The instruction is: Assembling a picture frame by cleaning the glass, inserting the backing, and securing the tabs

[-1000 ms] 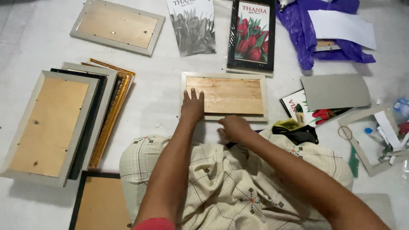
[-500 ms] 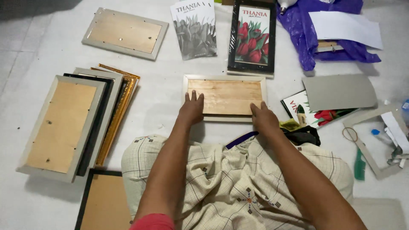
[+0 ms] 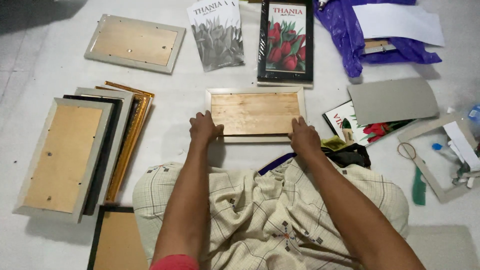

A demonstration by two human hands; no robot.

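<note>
Both hands are pressing down on the near corners of a pale frame (image 3: 255, 115) lying face down at the centre of the picture, its wooden backing board showing. Left hand (image 3: 204, 128) is resting on the lower left corner, fingers curled over the edge and touching the board; right hand (image 3: 303, 136) is resting on the lower right corner in the same way. Neither hand is lifting the frame; the fingers are bent and pushing rather than closed around anything.

Everything is lying on a white floor (image 3: 180, 107). Just above the frame, a black frame (image 3: 285, 41) holding a red tulip picture is lying face up, and beside it to the left a grey tulip print (image 3: 216, 34). Toward the upper left, another pale frame (image 3: 134, 43) is lying face down. At the left edge, a stack (image 3: 82, 152) of face-down frames, pale, black and gold, is fanning out. A purple bag (image 3: 350, 35) is sitting in the upper right, with a white sheet (image 3: 397, 22) on it. Right of centre, a grey card (image 3: 392, 100) is partly covering another tulip print (image 3: 367, 130). At the right edge, an empty frame (image 3: 435, 155) is lying with small bits inside. The person's lap, covered in checked cloth (image 3: 270, 215), is filling the lower middle.
</note>
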